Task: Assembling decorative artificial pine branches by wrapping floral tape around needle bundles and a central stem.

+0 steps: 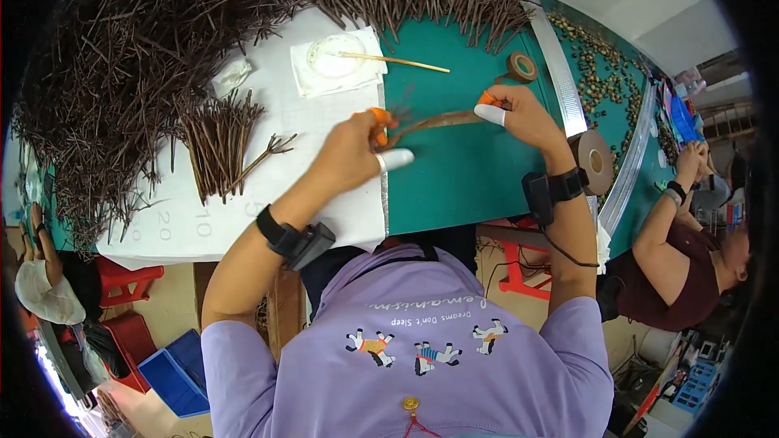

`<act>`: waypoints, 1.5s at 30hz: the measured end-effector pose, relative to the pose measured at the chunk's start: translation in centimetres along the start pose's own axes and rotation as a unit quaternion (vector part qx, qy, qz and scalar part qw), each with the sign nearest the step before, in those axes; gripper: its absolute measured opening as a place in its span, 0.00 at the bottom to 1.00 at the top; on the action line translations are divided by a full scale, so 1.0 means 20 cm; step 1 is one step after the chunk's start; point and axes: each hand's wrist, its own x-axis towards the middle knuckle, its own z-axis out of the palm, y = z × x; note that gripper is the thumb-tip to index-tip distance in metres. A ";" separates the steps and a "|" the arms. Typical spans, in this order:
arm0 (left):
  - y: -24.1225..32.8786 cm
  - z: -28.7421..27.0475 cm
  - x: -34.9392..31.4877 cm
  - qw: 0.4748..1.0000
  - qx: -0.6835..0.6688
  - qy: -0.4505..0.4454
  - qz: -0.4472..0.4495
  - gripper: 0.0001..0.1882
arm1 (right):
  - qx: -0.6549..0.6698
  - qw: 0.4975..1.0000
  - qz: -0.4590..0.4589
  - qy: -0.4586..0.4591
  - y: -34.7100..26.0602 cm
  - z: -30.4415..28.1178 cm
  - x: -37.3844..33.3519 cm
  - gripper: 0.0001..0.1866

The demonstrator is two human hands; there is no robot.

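My left hand, wearing orange and white finger covers, is closed on a thin brown twig whose branching tip is blurred. From it a brown strip of tape stretches across to my right hand, where covered fingertips pinch its other end. A small roll of brown tape lies just beyond the right hand. Left of my left hand, a bunch of short brown twigs rests on white paper, with one forked twig slanting off its side.
Large heaps of brown twigs cover the far left and back. A thin wooden stick lies across a white dish. A bigger brown roll stands by a metal rail; small round pieces lie beyond. A co-worker sits right.
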 end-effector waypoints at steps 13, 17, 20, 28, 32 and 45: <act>-0.08 -0.10 0.02 0.991 -0.111 -0.040 -0.056 0.12 | 0.027 1.000 -0.005 -0.010 -0.01 0.01 0.00 0.09; -0.04 -0.15 0.01 0.975 -0.165 -0.113 -0.101 0.12 | 0.002 1.000 -0.004 -0.020 0.01 0.02 0.02 0.09; -0.03 -0.15 0.01 0.975 -0.135 -0.133 -0.120 0.12 | -0.023 1.000 -0.018 -0.002 -0.01 0.04 0.02 0.08; -0.10 -0.13 0.01 0.987 -0.099 -0.128 -0.003 0.13 | -0.201 0.974 -0.052 0.087 -0.03 0.03 0.04 0.07; -0.09 -0.19 0.01 0.989 -0.098 -0.112 -0.015 0.13 | -0.231 0.968 -0.053 0.086 -0.02 0.02 0.03 0.07; 0.03 -0.23 0.15 0.862 -0.483 0.091 -0.124 0.12 | -0.172 0.964 -0.174 0.100 -0.01 -0.06 0.07 0.07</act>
